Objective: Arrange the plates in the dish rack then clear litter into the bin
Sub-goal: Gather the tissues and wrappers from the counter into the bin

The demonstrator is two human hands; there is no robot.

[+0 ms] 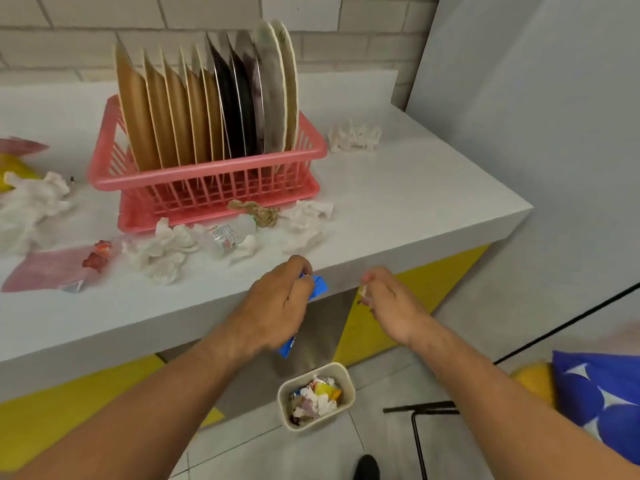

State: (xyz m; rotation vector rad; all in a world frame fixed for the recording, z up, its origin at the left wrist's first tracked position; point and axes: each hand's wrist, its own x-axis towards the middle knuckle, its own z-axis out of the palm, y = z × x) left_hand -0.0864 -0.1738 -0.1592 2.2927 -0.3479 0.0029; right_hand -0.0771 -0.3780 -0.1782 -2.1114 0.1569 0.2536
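L hand (277, 301) grips blue wrapper (320, 285), R hand (393, 301) pinches small pale scrap (362, 292), both off counter (398, 202) edge; bin (348, 382) below, btwn them. Plates (194, 109) stand in rack (207, 174) beyond hands.

Nothing is reading as legible text. Clear bottle (227, 237), lying just on the near side of the pink dish rack (207, 174): its label is showing red and dark print, too blurred to make out. Blue wrapper (320, 285) at near centre and red wrapper (98, 255) at left are showing no readable marks.
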